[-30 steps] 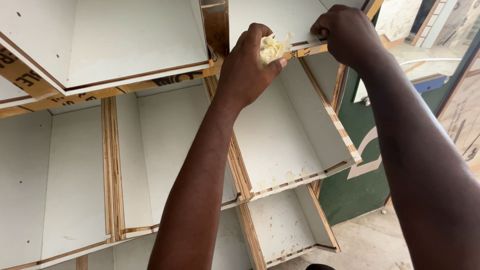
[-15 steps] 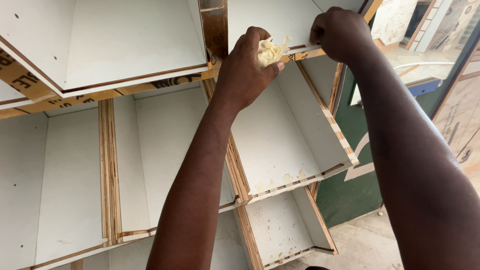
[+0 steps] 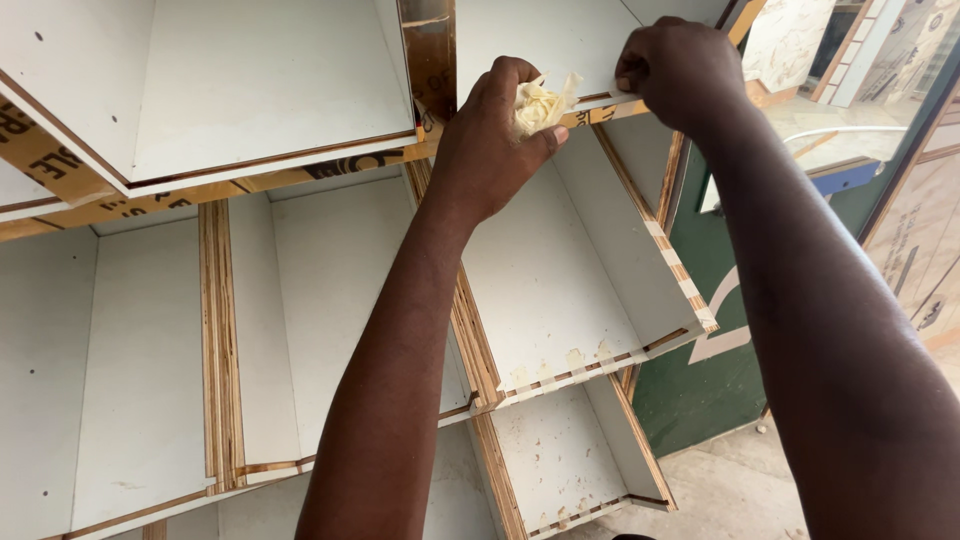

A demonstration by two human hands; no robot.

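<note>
While left hand (image 3: 490, 140) fingers grip crumpled tape wad (image 3: 540, 103), right hand (image 3: 678, 65) pinches shelf edge strip (image 3: 600, 98), white cabinet (image 3: 560, 290) compartments bare

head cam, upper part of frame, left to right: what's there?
white shelf panel → brown vertical divider edge → left hand → crumpled yellowish wad in its fingers → right hand on the shelf's front edge → green panel, lower down

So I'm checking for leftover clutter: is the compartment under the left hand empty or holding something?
Empty: the compartment shows only bare white panels and small specks.
</note>
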